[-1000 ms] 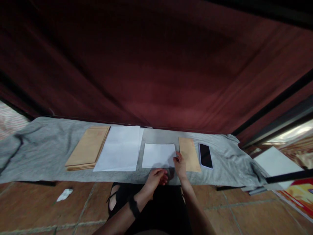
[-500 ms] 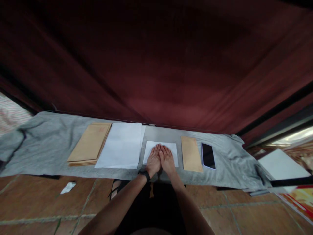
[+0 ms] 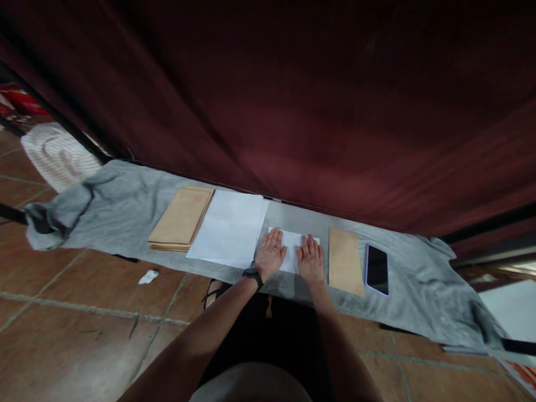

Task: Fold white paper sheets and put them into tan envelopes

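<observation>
A small white sheet of paper (image 3: 290, 251), possibly folded, lies on the grey cloth in front of me. My left hand (image 3: 270, 254) rests flat on its left side, fingers spread, with a dark band on the wrist. Flat on the sheet's right side is my right hand (image 3: 310, 259), its fingers stretched out. A gap of bare paper shows between the two hands. Just right of the sheet lies a single brown envelope (image 3: 345, 261). To the left are larger white sheets (image 3: 228, 226), and beyond them a stack of brown envelopes (image 3: 182, 216).
A phone (image 3: 377, 269) with a pale purple edge lies right of the single envelope. The grey cloth (image 3: 422, 279) covers the narrow bench. Behind it hangs a dark red curtain (image 3: 293, 123). A white scrap (image 3: 148, 276) lies on the tiled floor.
My hands were together at the middle of the small sheet; they have slid apart to its left and right sides. The camera view has turned and tilted somewhat.
</observation>
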Available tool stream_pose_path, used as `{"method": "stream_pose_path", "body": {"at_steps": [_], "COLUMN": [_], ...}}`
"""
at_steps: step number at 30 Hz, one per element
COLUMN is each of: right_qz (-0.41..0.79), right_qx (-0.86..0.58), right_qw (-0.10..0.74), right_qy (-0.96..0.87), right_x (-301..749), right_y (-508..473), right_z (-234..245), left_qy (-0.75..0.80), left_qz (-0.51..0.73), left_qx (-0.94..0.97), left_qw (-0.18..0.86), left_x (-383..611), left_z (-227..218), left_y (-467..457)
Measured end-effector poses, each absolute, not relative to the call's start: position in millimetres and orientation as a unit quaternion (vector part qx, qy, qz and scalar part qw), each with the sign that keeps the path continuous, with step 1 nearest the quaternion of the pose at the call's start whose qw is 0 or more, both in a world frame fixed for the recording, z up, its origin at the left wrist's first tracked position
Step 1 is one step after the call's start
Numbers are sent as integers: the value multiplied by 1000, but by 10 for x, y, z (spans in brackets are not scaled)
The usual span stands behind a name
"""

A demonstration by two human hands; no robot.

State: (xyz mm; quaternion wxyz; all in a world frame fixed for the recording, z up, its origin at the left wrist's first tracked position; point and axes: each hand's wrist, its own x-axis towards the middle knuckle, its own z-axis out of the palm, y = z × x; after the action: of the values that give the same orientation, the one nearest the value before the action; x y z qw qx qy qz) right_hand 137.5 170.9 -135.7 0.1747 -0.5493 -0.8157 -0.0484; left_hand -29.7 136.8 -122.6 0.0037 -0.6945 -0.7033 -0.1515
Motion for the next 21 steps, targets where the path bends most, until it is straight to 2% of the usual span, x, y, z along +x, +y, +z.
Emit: {"method": "stream_pose_path", "body": {"at_steps": [6,12,21], "right_qz": [-59,-74,-62], "right_qx": [-553,-538,-543], "right_qw": [155,113,134], "right_qy": [-817,-832,-827], "right_x": [1387,1407,1415], "right_y": [1683,1672,1686], "right_z": [-1326,-1303,-1313], "left_qy": [-652,-591,-584], "left_qz": [-145,-148,-148], "left_qx": [-744,-793,-797], "left_qw": [29,-16,-40], "left_x": [-155,-64,-202], "left_z": [-1151,-1211,-1147], "left_y": [1291,1196,1068]}}
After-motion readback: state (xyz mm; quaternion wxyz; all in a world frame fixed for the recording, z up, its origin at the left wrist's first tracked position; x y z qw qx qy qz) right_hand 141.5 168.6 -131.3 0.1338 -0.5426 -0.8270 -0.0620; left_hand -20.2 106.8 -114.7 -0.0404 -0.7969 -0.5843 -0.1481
